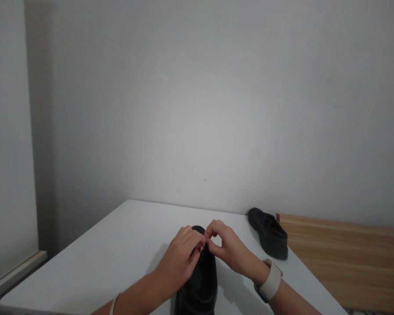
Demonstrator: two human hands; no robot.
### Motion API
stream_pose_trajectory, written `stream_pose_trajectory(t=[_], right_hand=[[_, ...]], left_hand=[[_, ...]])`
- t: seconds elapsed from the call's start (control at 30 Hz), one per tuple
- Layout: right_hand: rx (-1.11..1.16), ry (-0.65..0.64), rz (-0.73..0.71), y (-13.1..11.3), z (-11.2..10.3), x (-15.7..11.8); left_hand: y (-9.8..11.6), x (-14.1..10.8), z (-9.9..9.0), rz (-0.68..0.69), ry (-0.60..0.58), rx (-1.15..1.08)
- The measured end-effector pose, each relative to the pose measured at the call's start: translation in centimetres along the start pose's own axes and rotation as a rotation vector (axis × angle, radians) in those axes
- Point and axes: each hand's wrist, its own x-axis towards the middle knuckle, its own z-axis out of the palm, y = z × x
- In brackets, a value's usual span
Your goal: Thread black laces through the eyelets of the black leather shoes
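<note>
A black shoe (pixel 202 284) stands on the white table, its toe pointing away from me and its heel near the bottom edge of the view. Over the lacing area, my left hand (pixel 184 249) is closed, thumb and fingers pinched together. My right hand (pixel 225 245) pinches thumb against forefinger at the shoe's upper right side, close to the left fingertips. What the fingertips hold is too small and dark to make out; a lace cannot be told apart there. The other black shoe (pixel 269 234), with laces across its top, rests at the table's right edge.
The white table (pixel 118 253) reaches back to a grey wall (pixel 197 109). A wood-grain panel (pixel 341 258) stands beyond its right edge. At far left are a pale panel (pixel 9 144) and a light ledge (pixel 18 273) below it.
</note>
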Motion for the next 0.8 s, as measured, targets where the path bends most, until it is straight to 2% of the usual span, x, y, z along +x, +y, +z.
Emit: stream_pose_trajectory(t=[0.17, 0.47, 0.6, 0.7, 0.73, 0.8], right_hand=[[-0.116, -0.029, -0.090, -0.2, 0.0, 0.0], [-0.152, -0.035, -0.054, 0.1, 0.7, 0.1], [-0.141, -0.005, -0.029, -0.9, 0.3, -0.6], [-0.106, 0.077, -0.028, -2.4, -0.4, -2.2], [-0.094, 0.072, -0.015, -2.9, -0.5, -2.9], [-0.096, -0.027, 0.017, -3.5, 0.0, -4.3]], left_hand=[[0.2, -0.6, -0.5, -0.073, -0.043, -0.084], [-0.6, -1.3, -0.3, -0.116, -0.088, -0.191], [-0.3, -1.5, -1.6, -0.162, -0.133, -0.259], [-1.1, -1.7, -2.8, -0.185, -0.093, -0.319], [-1.8, -1.8, -3.1, -0.220, -0.058, -0.317], [-3.3, -2.2, -3.3, -0.322, -0.006, -0.273]])
